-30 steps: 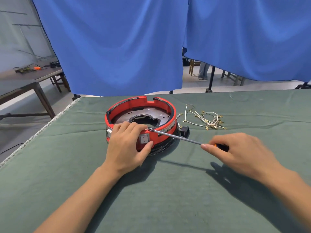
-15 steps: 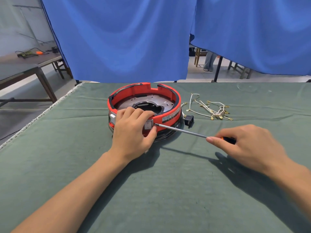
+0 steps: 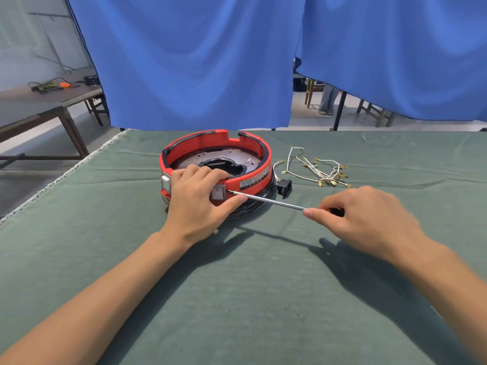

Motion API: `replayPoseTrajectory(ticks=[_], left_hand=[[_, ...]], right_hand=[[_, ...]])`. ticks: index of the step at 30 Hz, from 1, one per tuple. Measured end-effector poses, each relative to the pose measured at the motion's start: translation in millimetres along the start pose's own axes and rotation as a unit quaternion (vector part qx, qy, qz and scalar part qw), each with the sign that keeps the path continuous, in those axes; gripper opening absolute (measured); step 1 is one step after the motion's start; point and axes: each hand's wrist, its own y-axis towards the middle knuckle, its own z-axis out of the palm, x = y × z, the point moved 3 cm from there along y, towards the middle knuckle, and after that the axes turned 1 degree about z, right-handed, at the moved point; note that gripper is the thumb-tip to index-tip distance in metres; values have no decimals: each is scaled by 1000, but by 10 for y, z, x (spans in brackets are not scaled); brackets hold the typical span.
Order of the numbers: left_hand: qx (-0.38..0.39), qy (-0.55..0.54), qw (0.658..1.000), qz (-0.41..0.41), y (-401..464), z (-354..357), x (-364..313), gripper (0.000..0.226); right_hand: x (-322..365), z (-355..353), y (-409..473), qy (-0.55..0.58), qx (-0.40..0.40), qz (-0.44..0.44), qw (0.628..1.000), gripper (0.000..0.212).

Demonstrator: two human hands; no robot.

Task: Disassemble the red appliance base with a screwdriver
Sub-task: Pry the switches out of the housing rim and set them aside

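Head view looks down on a green cloth [image 3: 237, 299] that covers the table, with the red base [image 3: 216, 164] lying toward its far middle. The left hand [image 3: 196, 200] rests over the near rim of the base, fingers curled over the edge into the bowl and thumb pressed along the outer wall, so it grips the rim. Just beside the thumb, a small grey switch [image 3: 218, 193] shows on the base wall. The right hand [image 3: 369, 219], to the right of the base, is closed around the dark handle of the screwdriver [image 3: 266, 201], forefinger stretched along it; the shaft runs leftward and its tip meets the base wall right next to the switch. A black plug [image 3: 284, 186] lies just right of the base, and a heap of wires [image 3: 319, 171] lies farther right. Blue curtains [image 3: 197, 61] hang behind the base, and a brown side table [image 3: 39, 101] stands far off to its left.
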Motion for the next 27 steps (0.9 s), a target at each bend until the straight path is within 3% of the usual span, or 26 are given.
replayPoseTrajectory(ticks=[12, 27], left_hand=[[-28, 4, 1000, -9, 23, 39, 1, 55], [-37, 3, 999, -9, 14, 33, 22, 49]], right_hand=[[-46, 96, 64, -40, -25, -61, 997, 65], [-193, 247, 523, -72, -98, -193, 974, 66]])
